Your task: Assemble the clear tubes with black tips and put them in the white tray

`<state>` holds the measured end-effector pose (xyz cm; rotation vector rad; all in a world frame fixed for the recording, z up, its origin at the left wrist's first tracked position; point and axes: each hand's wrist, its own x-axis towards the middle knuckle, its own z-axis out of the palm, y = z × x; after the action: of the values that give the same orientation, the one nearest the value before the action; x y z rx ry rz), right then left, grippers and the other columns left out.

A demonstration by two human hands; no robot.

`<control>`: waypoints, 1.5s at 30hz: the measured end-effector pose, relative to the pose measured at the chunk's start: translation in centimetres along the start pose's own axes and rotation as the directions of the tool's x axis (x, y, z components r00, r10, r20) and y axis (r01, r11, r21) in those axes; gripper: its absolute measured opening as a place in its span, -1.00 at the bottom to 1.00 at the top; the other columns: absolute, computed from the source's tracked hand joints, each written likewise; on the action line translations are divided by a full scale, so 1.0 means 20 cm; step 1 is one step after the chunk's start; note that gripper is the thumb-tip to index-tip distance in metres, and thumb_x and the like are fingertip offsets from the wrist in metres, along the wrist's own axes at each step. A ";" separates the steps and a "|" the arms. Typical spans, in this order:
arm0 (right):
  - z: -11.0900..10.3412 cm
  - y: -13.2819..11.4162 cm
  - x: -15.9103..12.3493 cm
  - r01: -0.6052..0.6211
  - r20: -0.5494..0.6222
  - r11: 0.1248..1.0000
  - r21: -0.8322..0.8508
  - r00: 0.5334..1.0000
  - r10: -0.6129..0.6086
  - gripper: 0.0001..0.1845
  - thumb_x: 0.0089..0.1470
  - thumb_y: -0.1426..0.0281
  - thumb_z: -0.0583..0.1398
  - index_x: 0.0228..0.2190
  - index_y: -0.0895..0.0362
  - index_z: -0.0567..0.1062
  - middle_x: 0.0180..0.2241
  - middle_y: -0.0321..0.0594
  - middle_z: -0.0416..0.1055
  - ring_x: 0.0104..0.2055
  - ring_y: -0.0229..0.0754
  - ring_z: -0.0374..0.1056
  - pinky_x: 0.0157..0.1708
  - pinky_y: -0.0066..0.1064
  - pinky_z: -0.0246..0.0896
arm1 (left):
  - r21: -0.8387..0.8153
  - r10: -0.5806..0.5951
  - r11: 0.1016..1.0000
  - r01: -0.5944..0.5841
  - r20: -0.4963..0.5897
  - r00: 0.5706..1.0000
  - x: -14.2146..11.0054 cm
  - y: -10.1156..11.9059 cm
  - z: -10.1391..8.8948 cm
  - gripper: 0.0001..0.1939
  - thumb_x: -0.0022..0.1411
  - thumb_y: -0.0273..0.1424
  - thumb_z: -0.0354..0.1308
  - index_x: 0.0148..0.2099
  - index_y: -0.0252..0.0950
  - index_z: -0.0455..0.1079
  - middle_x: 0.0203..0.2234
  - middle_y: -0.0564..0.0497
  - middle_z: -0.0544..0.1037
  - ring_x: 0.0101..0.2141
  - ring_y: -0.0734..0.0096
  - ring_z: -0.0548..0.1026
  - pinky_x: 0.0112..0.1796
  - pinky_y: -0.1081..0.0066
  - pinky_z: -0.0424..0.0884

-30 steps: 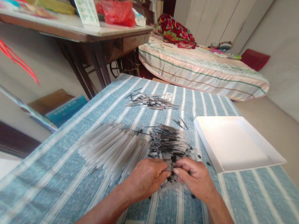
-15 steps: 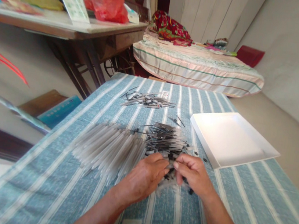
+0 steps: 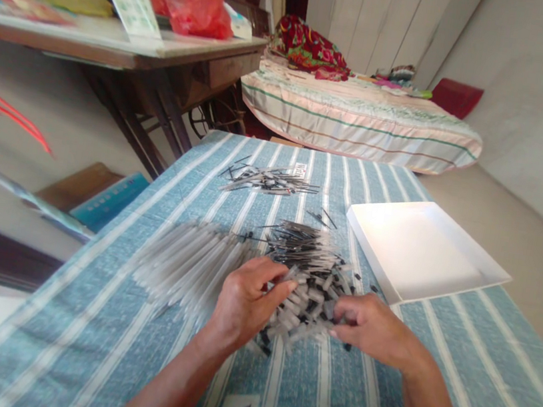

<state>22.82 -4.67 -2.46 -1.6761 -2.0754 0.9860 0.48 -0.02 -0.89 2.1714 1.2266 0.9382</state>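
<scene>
My left hand (image 3: 252, 302) is at the left side of a heap of small clear and black pieces (image 3: 305, 306), which look like pen caps. Its thumb and forefinger come close together over the heap; whether a piece is between them is too small to make out. At the heap's right edge, my right hand (image 3: 375, 327) has its fingers curled among the pieces, and the fingertips are partly hidden. Long translucent grey tubes (image 3: 187, 262), like pen barrels, lie in a bundle left of my left hand. Thin dark sticks (image 3: 296, 244), like pen refills, are piled just beyond the heap.
A shallow white box (image 3: 431, 253) sits on the striped blue cloth (image 3: 344, 402) at the right. Another scatter of thin sticks (image 3: 269, 181) lies farther back. A wooden desk (image 3: 135, 60) stands on the left, and a bed (image 3: 364, 119) is beyond the table.
My hands were close together over the heap and have moved apart. My left hand shifted slightly left and away from me, my right hand to the right, uncovering the small pieces between them.
</scene>
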 end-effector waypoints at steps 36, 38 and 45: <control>0.17 -0.11 0.06 0.336 -0.348 0.406 0.850 0.936 -0.046 -0.88 0.10 0.37 0.14 -0.32 0.14 0.30 -0.38 -0.20 0.50 -0.61 -0.32 0.35 -0.50 -0.44 0.18 | -0.937 -0.542 0.163 0.308 0.176 0.822 0.05 0.03 -0.02 -0.78 -0.04 -0.47 0.25 -0.37 -0.33 0.24 -0.49 -0.02 0.57 -0.61 0.49 0.48 -0.64 0.57 0.33; 0.17 -0.10 0.06 0.339 -0.350 0.408 0.847 0.935 -0.050 -0.88 0.10 0.37 0.14 -0.31 0.14 0.30 -0.39 -0.21 0.50 -0.61 -0.32 0.35 -0.50 -0.43 0.19 | -0.939 -0.542 0.169 0.300 0.166 0.824 0.05 0.03 -0.02 -0.78 -0.04 -0.47 0.25 -0.38 -0.33 0.24 -0.49 -0.03 0.57 -0.61 0.50 0.47 -0.64 0.57 0.33; 0.19 -0.11 0.07 0.336 -0.346 0.425 0.841 0.937 -0.057 -0.88 0.11 0.35 0.13 -0.30 0.13 0.30 -0.37 -0.21 0.49 -0.62 -0.32 0.35 -0.46 -0.40 0.21 | -0.937 -0.530 0.139 0.320 0.203 0.823 0.05 0.04 0.00 -0.80 -0.03 -0.49 0.24 -0.37 -0.34 0.25 -0.50 -0.04 0.57 -0.60 0.49 0.47 -0.64 0.58 0.33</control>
<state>18.50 -4.74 -4.03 -0.8672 -1.1079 1.3359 1.23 0.35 0.07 0.6594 0.8415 1.1660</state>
